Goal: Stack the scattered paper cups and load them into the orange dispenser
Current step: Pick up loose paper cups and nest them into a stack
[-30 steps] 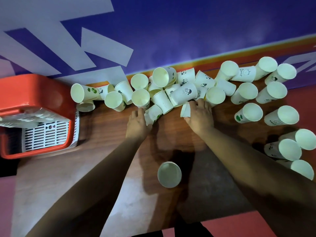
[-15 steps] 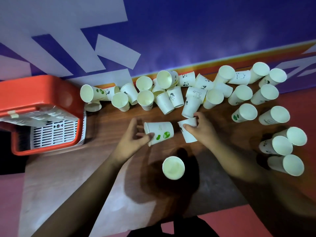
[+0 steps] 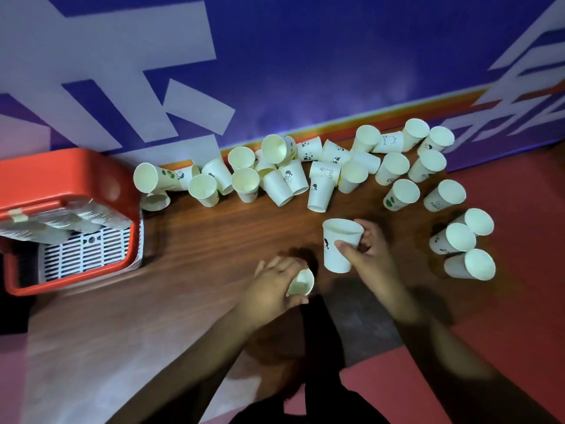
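Several white paper cups (image 3: pixel 287 175) lie scattered along the far side of the wooden table (image 3: pixel 195 240), some upright, some tipped. My right hand (image 3: pixel 367 255) grips one upright cup (image 3: pixel 339 243) with a small dark print, held over the table's middle. My left hand (image 3: pixel 272 286) curls around another cup (image 3: pixel 301 283) near the table's centre, its open mouth showing; whether it is the cup that stood there or one set into it is unclear. The orange dispenser (image 3: pixel 61 179) sits at the left end of the table, with a white slotted grille (image 3: pixel 88 255) at its front.
More cups (image 3: pixel 467 237) cluster at the right end, near the table's edge and the red floor. A purple and white wall panel (image 3: pixel 275 71) stands right behind the row of cups. Bare wood lies between the dispenser and my hands.
Both hands have pulled back from the pile toward me, each with a cup. The right-hand cup now stands upright; the left hand has come down at the lone cup in the middle.
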Action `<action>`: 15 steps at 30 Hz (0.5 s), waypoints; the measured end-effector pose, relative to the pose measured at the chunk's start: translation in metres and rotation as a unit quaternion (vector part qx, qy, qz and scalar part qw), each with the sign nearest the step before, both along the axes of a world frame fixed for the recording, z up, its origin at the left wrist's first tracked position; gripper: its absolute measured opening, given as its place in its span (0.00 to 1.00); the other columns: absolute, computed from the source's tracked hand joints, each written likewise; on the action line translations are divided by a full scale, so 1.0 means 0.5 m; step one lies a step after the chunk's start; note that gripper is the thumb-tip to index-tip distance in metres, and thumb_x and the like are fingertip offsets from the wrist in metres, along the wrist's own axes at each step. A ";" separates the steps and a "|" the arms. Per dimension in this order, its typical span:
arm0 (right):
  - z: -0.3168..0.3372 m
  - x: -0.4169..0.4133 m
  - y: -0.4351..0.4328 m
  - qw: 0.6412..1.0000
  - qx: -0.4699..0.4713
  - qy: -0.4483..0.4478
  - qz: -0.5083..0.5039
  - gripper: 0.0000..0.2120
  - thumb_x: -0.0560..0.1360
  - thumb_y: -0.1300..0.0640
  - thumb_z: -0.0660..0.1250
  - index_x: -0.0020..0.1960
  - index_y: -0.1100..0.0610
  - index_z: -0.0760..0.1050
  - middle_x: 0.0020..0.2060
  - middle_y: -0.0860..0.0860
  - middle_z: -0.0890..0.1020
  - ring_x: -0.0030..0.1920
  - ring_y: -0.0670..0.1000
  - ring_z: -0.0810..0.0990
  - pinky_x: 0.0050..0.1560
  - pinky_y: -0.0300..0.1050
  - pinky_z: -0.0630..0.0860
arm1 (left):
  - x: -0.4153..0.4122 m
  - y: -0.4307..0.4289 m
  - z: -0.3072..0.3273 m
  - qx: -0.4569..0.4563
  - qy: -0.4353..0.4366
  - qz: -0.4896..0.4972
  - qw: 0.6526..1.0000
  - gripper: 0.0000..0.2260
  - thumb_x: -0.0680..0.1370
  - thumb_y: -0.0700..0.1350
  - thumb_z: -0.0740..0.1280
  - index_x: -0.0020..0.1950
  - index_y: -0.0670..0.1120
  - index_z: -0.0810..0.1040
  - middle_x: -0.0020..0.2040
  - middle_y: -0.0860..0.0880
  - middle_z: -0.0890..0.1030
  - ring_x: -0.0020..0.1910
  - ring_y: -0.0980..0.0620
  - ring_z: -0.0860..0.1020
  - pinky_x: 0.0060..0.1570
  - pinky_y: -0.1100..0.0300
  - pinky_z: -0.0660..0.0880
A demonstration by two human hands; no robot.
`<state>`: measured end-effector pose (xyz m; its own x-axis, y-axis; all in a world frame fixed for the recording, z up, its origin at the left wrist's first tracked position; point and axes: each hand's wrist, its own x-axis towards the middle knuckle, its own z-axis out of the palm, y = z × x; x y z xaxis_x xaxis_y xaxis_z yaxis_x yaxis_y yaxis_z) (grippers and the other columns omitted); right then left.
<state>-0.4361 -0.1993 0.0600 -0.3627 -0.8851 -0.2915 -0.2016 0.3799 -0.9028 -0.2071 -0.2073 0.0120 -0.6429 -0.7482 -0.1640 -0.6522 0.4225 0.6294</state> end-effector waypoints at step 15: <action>-0.016 0.087 0.112 0.987 -0.021 -0.021 0.156 0.31 0.66 0.55 0.76 0.65 0.44 0.68 0.61 0.44 0.76 0.64 0.47 0.75 0.63 0.47 0.75 | 0.039 0.014 0.054 0.242 0.246 0.152 0.926 0.28 0.74 0.55 0.74 0.74 0.58 0.72 0.71 0.56 0.76 0.72 0.57 0.72 0.73 0.47 0.68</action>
